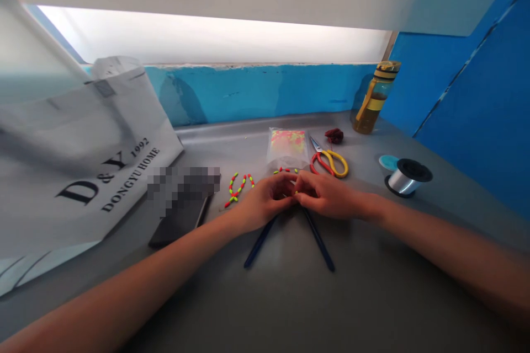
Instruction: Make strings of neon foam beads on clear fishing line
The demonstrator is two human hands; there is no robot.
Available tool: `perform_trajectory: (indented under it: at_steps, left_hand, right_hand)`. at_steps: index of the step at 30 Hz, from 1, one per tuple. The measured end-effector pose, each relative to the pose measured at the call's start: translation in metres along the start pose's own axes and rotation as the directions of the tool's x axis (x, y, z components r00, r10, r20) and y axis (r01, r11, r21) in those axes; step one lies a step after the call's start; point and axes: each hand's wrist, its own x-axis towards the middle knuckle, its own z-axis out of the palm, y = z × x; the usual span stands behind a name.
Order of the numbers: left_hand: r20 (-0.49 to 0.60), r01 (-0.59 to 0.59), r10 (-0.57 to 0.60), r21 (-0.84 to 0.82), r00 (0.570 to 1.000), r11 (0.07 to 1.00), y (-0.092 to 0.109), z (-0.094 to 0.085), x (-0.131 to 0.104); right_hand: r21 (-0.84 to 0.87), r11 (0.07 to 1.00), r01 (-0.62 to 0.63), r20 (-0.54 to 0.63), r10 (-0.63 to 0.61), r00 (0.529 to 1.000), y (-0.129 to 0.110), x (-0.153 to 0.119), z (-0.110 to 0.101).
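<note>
My left hand point(265, 201) is closed in a pinch, its fingertips meeting those of my right hand; what it grips is hidden. My right hand point(327, 194) is also closed, with a tiny yellow bead point(296, 193) showing at its thumb and fingertips. Beneath both hands, two dark blue handles point(318, 240) spread toward me in a V on the table; their upper ends are covered. A string of red and yellow-green beads point(234, 196) lies curled left of my left hand. More strung beads point(285, 170) show just behind my fingers.
A clear bag of beads point(289, 145) lies behind my hands, beside red-and-yellow-handled scissors point(331, 162) and dark red yarn point(334, 135). Right stand a spool of clear line point(408, 178), a teal disc point(390, 162) and a bottle point(376, 98). Left are a dark phone-like object point(180, 226) and white bag point(83, 176).
</note>
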Motion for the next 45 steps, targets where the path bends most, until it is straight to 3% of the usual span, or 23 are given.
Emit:
perform_trajectory:
  at_steps: [11,21,45]
  left_hand:
    - [0.025,0.020,-0.020,-0.012,0.999,1.000,-0.003,-0.002,-0.001]
    - [0.026,0.051,-0.051,-0.006,0.998,0.999,0.013,-0.004,-0.005]
    - [0.054,0.107,-0.108,0.016,0.993,0.994,0.004,-0.005,-0.001]
  right_hand:
    - [0.013,1.000,-0.007,0.001,0.007,1.000,-0.003,-0.001,-0.001]
    - [0.033,0.999,-0.005,-0.019,0.005,1.000,-0.006,-0.001,-0.001]
    - [0.040,0.999,-0.003,0.012,0.003,1.000,0.007,-0.001,0.003]
